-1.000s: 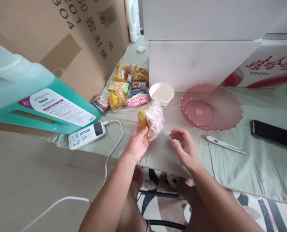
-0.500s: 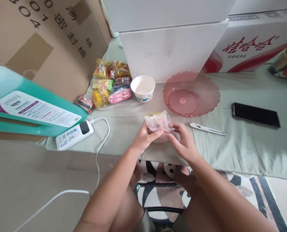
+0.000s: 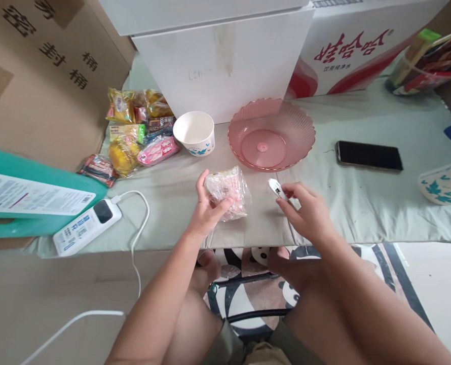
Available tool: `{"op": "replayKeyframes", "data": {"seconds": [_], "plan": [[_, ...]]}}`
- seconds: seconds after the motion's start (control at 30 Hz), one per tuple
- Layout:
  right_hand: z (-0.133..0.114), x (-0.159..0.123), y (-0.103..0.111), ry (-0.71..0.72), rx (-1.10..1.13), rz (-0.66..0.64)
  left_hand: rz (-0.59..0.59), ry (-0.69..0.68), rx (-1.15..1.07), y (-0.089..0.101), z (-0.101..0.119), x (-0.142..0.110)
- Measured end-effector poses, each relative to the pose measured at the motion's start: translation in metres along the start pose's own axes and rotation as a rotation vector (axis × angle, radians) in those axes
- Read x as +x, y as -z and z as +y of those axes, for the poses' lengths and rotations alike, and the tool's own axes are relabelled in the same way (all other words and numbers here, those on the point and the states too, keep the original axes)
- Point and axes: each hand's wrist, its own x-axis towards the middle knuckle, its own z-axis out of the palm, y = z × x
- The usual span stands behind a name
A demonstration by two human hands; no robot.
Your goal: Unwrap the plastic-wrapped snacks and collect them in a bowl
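The left hand (image 3: 209, 213) grips a crinkled, clear-wrapped package (image 3: 227, 191) above the near part of the counter (image 3: 366, 213), thumb pressed across it. To the right, the right hand (image 3: 309, 209) is closed around a white cutter (image 3: 275, 187), its exposed end apart from the package. Farther back sit a paper cup (image 3: 200, 145), left, and a pink bowl (image 3: 298, 124), right; wrapped snacks (image 3: 123, 154) lie at far left.

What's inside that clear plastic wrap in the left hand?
Pink shows through the crinkled plastic wrap, with some yellow along its top edge. Exactly what it holds can't be made out: creases blur it, and the left hand covers part of the near side.
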Motion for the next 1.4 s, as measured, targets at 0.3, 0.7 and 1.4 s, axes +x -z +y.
{"op": "replayKeyframes", "data": {"seconds": [0.3, 0.7, 1.4], "plan": [[-0.038, 0.009, -0.02, -0.354, 1.2, 0.001, -0.191, 0.042, 0.124, 0.005, -0.001, -0.007], [-0.033, 0.0, -0.023, -0.275, 0.984, 0.09, 0.144, 0.013, -0.052, -0.011, 0.0, -0.004], [-0.059, -0.016, -0.046, 0.472, 0.379, -0.186, 0.416, -0.084, -0.152, 0.001, 0.021, 0.005]]}}
